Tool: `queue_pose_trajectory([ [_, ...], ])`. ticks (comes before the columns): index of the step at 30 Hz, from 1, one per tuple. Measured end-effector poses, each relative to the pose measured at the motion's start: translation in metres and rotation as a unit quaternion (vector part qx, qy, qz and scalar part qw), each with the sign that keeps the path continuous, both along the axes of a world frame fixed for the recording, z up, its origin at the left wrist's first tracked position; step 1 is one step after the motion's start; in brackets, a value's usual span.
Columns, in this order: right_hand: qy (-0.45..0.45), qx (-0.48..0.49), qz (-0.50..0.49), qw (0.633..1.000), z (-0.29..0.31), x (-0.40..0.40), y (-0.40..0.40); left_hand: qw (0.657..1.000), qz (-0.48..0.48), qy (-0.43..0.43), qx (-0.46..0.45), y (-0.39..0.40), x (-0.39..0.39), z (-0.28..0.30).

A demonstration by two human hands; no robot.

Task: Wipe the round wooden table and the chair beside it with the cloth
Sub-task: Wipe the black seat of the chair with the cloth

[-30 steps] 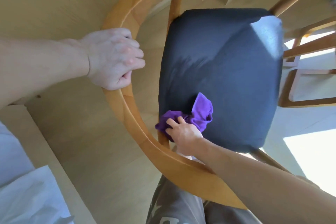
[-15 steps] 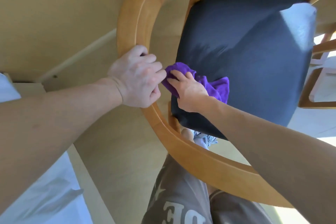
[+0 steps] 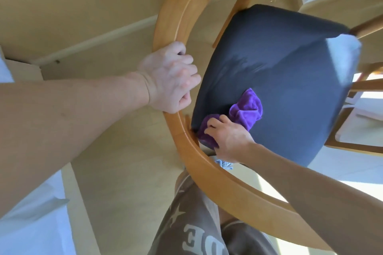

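The right hand [image 3: 228, 141] bunches the soft purple microfibre cloth [image 3: 246, 112] on the near-left corner of the dark padded seat [image 3: 290, 80]. Limp and light, it handles best gathered under the palm. The left hand [image 3: 172, 76] curls around the curved wooden chair rail [image 3: 178, 12].

1. The right hand [image 3: 229, 138] has slid the crumpled purple cloth [image 3: 246, 111] back from beside the left hand to the near left corner of the dark padded chair seat [image 3: 290, 80].
2. The view has shifted, so the curved wooden backrest rail [image 3: 180, 12] lies further right.
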State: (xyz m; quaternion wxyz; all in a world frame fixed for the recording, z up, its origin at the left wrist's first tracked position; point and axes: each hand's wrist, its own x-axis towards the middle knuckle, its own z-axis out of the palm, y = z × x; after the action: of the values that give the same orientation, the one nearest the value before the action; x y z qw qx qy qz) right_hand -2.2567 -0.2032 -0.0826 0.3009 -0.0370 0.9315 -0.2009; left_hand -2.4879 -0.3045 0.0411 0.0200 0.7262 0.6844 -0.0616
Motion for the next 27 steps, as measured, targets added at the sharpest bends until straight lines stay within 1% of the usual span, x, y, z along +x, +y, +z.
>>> queue_pose_trajectory([
  [1,0.028,-0.007,-0.034,0.999,-0.002,-0.006,-0.008,1.0,-0.006,0.002,0.021,-0.001,-0.002,-0.004],
  [2,0.042,-0.003,-0.044,0.998,-0.004,-0.01,-0.012,1.0,-0.005,0.011,-0.002,0.001,0.001,0.0],
  [3,0.034,0.011,-0.032,0.999,-0.007,-0.011,-0.015,1.0,-0.015,0.004,0.009,0.001,0.001,-0.003],
  [5,-0.002,0.06,0.036,0.998,-0.018,-0.002,-0.023,1.0,-0.016,0.007,0.015,0.0,-0.001,-0.007],
  [6,-0.005,0.08,0.069,0.994,-0.023,0.005,-0.026,1.0,-0.017,0.022,0.004,0.0,0.0,-0.006],
  [7,-0.003,0.091,0.099,0.991,-0.024,0.009,-0.027,0.999,-0.021,0.026,0.012,-0.001,0.002,-0.008],
  [10,-0.009,0.066,0.167,0.984,-0.023,0.011,-0.017,0.999,-0.024,0.017,-0.018,-0.001,0.0,-0.006],
  [13,-0.063,0.051,0.241,0.967,-0.009,-0.003,0.002,0.999,-0.009,0.025,-0.031,0.0,0.001,-0.004],
  [14,-0.078,0.042,0.239,0.967,-0.002,-0.009,0.007,0.999,-0.007,0.027,-0.031,-0.001,0.001,-0.003],
  [15,-0.085,0.022,0.205,0.975,0.004,-0.014,0.013,0.999,-0.008,0.027,-0.028,-0.002,0.002,-0.005],
  [16,-0.082,-0.007,0.134,0.988,0.008,-0.018,0.017,0.999,-0.01,0.023,-0.025,-0.003,0.002,-0.006],
  [17,-0.059,-0.042,0.041,0.996,0.01,-0.023,0.021,0.999,-0.014,0.022,-0.019,-0.004,0.002,-0.006],
  [18,-0.019,-0.073,-0.053,0.996,0.012,-0.03,0.024,1.0,-0.015,0.021,-0.013,-0.003,0.002,-0.006],
  [19,0.027,-0.089,-0.132,0.987,0.011,-0.039,0.024,1.0,-0.015,0.018,-0.013,-0.003,0.002,-0.006],
  [20,0.061,-0.085,-0.189,0.977,0.007,-0.05,0.022,1.0,-0.014,0.015,-0.016,-0.002,0.001,-0.006],
  [21,0.068,-0.065,-0.225,0.97,0.001,-0.06,0.018,1.0,-0.014,0.013,-0.018,-0.002,0.0,-0.005],
  [22,0.044,-0.038,-0.25,0.967,-0.004,-0.071,0.012,1.0,-0.012,0.012,-0.016,-0.003,0.001,-0.005],
  [23,-0.003,-0.005,-0.26,0.965,-0.008,-0.078,0.005,1.0,-0.014,0.012,-0.01,-0.003,0.002,-0.005],
  [24,-0.048,0.031,-0.248,0.967,-0.012,-0.082,-0.002,1.0,-0.018,0.009,-0.004,-0.004,0.003,-0.007],
  [25,-0.069,0.063,-0.211,0.973,-0.015,-0.081,-0.011,1.0,-0.02,0.007,0.004,-0.005,0.003,-0.009],
  [27,-0.061,0.089,-0.087,0.99,-0.02,-0.07,-0.028,1.0,-0.016,-0.002,0.012,-0.004,0.001,-0.012],
])
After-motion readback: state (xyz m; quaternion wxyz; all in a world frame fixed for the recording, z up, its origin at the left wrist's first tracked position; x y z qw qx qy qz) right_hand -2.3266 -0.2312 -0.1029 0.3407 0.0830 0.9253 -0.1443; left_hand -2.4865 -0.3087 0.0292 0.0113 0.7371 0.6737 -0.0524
